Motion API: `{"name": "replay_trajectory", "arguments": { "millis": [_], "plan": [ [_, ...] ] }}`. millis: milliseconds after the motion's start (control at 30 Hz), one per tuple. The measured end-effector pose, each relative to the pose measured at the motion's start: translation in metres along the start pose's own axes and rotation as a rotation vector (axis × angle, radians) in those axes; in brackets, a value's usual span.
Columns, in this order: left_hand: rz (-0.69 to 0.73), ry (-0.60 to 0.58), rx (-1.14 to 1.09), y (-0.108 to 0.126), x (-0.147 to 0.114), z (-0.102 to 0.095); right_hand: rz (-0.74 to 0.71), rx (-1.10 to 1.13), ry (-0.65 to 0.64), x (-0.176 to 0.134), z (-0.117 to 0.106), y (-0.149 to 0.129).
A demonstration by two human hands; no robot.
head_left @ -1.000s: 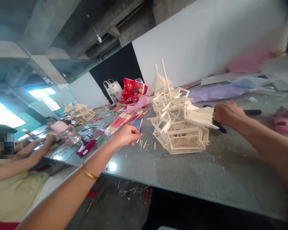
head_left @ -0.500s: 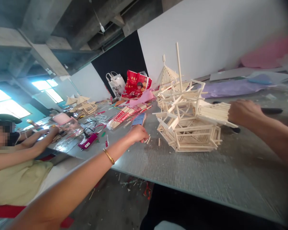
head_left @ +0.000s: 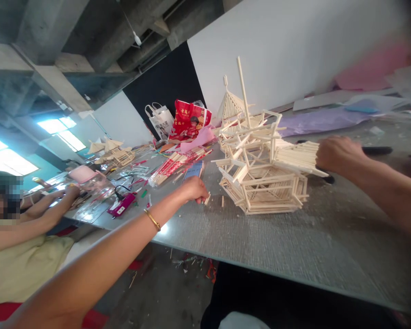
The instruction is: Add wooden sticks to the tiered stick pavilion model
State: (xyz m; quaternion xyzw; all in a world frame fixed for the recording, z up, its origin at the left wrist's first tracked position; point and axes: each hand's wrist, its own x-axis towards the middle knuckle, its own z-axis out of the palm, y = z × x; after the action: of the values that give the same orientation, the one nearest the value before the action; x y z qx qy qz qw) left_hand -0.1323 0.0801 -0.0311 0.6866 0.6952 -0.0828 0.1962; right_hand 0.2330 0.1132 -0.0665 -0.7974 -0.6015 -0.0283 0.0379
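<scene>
Left hand: the left hand [head_left: 194, 189] rests low on the grey table [head_left: 294, 246], fingers curled down and drawn together over a few short wooden sticks [head_left: 208, 199]; it pinches or touches one of them, which of the two cannot be told.
Loose sticks: they lie on the table at 3 o'clock of the left hand, just beside it, and at 9 o'clock of the stick model's base, near it.
Right hand: the right hand [head_left: 335, 154] is closed, knuckles up, against the outer end of a flat panel of sticks [head_left: 296, 156] that juts from the model; the fingertips are hidden, so whether it grips the panel or only presses on it cannot be told.
Stick model: the stick model [head_left: 258, 169], a tiered frame of pale sticks, stands on the table between the two hands, with one long stick rising tilted from its top.
Dark tool: a dark tool [head_left: 376, 150] lies on the table at 2 o'clock of the right hand.
Behind the model: a smaller roofed stick model [head_left: 230, 105] stands at 11 o'clock of the big one.
Far table: a red bag [head_left: 188, 125] and packs of chopsticks [head_left: 173, 164] lie at 12 o'clock of the left hand; a phone [head_left: 193, 170] lies just above that hand.
Another person: at 9 o'clock a seated person's arms [head_left: 37, 214] rest on the table edge, well apart from the left hand.
</scene>
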Motion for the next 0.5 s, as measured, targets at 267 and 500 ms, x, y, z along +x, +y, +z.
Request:
{"name": "replay_trajectory", "arguments": {
  "millis": [267,500],
  "plan": [
    [-0.001,-0.017,0.036,0.0060,-0.0027,-0.0002,0.006,0.006,0.001,0.0043,0.0037,0.0006],
    [0.010,-0.035,0.028,0.0064,-0.0022,-0.0005,0.009,0.012,0.005,0.0033,0.0021,-0.0004]
  ]
}}
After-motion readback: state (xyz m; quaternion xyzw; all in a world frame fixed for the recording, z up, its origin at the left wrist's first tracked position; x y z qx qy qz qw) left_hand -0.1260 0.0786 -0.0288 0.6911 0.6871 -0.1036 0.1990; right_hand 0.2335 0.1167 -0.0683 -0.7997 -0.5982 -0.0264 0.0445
